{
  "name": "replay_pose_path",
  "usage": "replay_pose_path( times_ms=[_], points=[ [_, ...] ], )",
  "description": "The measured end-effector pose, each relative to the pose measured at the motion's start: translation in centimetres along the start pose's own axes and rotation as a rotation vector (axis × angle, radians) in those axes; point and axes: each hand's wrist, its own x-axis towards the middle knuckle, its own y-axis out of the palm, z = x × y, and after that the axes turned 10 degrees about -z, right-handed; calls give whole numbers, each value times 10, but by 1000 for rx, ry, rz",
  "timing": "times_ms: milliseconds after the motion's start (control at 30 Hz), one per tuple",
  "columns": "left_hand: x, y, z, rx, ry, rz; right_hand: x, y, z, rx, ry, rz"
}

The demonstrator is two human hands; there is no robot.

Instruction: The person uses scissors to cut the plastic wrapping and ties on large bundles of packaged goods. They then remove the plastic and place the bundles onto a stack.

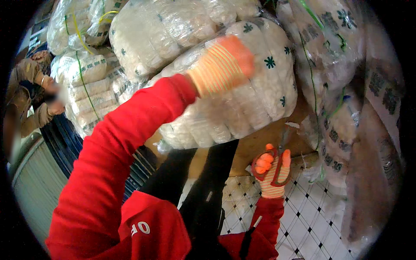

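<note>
My left hand (224, 63), in a striped work glove with an orange palm coating, is stretched over a plastic-wrapped bale (201, 130) of soft white packs. It is blurred by motion, and its fingertips are hard to make out. Dark green leaf-like marks are printed on the bale's wrapping. Lower right, my right hand (273, 175) wears the same kind of glove. Its fingers go through the red handles of a pair of scissors (278, 169), whose blades point up and away from me.
More wrapped bales (162, 35) crowd the back, with others on the left (91, 87) and right (325, 42), some tied with green cord. Beyond my left arm, another person's hands (53, 97) touch the left stack. Cardboard (253, 152) lies under the bale, above a tiled floor (305, 214).
</note>
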Motion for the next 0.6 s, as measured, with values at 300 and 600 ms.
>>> replay_pose_path(
  times_ms=[300, 600],
  points=[
    [-77, 28, 70, 118, 37, -200, -13, 29, -36, -322, -169, -161],
    [-286, 49, -5, 130, -606, -5, -52, 21, -26, -447, -164, -195]
  ],
)
